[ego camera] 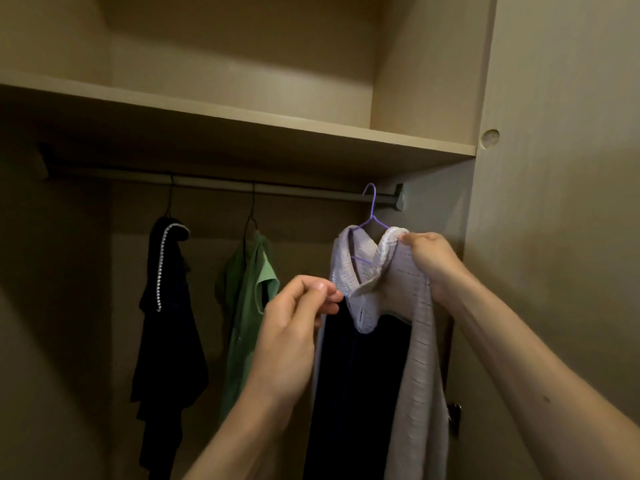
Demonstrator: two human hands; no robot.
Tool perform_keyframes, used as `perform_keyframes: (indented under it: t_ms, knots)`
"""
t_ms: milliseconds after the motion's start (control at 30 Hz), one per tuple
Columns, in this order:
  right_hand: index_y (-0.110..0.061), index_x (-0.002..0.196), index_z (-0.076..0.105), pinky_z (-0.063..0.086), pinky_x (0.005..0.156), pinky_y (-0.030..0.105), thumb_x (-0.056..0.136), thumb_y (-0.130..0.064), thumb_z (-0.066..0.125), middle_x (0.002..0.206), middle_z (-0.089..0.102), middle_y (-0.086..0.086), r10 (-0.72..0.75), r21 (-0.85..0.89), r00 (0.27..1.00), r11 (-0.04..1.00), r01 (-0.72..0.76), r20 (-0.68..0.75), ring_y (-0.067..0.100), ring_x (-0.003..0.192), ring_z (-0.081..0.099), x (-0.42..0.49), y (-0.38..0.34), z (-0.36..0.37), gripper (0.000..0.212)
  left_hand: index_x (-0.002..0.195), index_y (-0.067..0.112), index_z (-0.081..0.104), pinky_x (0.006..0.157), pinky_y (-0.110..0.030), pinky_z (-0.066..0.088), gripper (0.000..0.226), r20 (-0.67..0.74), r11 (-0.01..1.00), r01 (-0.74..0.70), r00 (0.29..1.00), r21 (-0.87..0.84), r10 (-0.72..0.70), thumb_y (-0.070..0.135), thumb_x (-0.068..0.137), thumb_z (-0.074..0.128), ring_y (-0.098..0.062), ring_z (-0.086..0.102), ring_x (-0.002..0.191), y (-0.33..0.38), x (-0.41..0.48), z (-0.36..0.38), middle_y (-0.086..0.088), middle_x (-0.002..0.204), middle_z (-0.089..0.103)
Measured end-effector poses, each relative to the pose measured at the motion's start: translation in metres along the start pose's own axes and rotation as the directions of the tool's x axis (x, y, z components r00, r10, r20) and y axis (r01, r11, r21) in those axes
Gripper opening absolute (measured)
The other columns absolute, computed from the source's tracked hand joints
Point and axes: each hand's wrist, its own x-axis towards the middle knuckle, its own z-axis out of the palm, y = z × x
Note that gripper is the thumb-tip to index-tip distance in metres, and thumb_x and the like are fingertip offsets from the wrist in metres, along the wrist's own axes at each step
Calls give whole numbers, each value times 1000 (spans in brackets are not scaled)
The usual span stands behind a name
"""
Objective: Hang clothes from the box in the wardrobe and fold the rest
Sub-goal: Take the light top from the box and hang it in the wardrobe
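A pale lilac garment (414,327) with a dark inner panel hangs on a purple wire hanger (371,209), whose hook is over the wardrobe rail (294,189) at its right end. My right hand (433,261) grips the garment's right shoulder by the collar. My left hand (298,317) pinches the left edge of the collar between thumb and fingertips. The box is out of view.
A dark garment with a beaded trim (169,306) and a green top (247,306) hang on black hangers further left on the rail. A shelf (311,133) runs above the rail. The wardrobe's side panel (554,202) stands close on the right.
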Motion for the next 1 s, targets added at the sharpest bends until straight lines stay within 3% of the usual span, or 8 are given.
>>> perform_keyframes:
  t_ms: [167, 367, 467, 567, 767, 1000]
  knots:
    - [-14, 75, 57, 42, 64, 29, 101, -19, 52, 73, 56, 11, 14, 57, 999, 998, -16, 48, 22, 63, 53, 70, -7, 20, 27, 92, 16, 70, 82, -29, 48, 29, -28, 996, 21, 999, 89, -19, 27, 101, 45, -13, 68, 93, -7, 26, 21, 2, 93, 73]
    - [-9, 101, 56, 40, 55, 28, 104, -23, 48, 83, 57, 6, 32, 27, 997, 999, -34, 75, 17, 71, 56, 121, -10, 49, 17, 86, 20, 70, 80, -28, 46, 28, -71, 989, 67, 996, 129, -58, 27, 100, 47, -13, 67, 90, -16, 49, 34, 4, 89, 73]
    - [-7, 131, 49, 54, 72, 36, 104, -28, 48, 102, 62, 13, 71, 15, 993, 997, -73, 94, 26, 88, 64, 138, -5, 63, 34, 85, 19, 70, 78, -26, 45, 28, -95, 987, 53, 995, 154, -39, 26, 100, 48, -13, 67, 88, -17, 57, 37, 4, 89, 73]
    - [-10, 145, 40, 55, 93, 46, 103, -29, 48, 122, 61, 17, 114, 8, 988, 993, -115, 109, 31, 106, 64, 146, 2, 71, 47, 87, 17, 69, 77, -25, 45, 27, -116, 986, 40, 993, 163, -21, 26, 99, 48, -13, 67, 88, -16, 59, 37, 4, 89, 73]
    - [-7, 146, 40, 48, 80, 33, 106, -29, 45, 117, 57, 12, 125, -89, 986, 989, -116, 108, 22, 89, 60, 154, 14, 81, 46, 87, 16, 69, 82, -30, 47, 26, -148, 983, 77, 988, 168, -52, 24, 101, 48, -18, 69, 93, -17, 63, 37, 1, 91, 74]
    - [-5, 134, 49, 49, 81, 34, 106, -29, 45, 95, 54, 7, 77, -194, 992, 979, -56, 104, 21, 86, 57, 159, 14, 79, 37, 88, 17, 69, 83, -31, 47, 27, -153, 975, 128, 983, 182, -100, 23, 102, 47, -18, 69, 94, -14, 59, 37, -1, 92, 75]
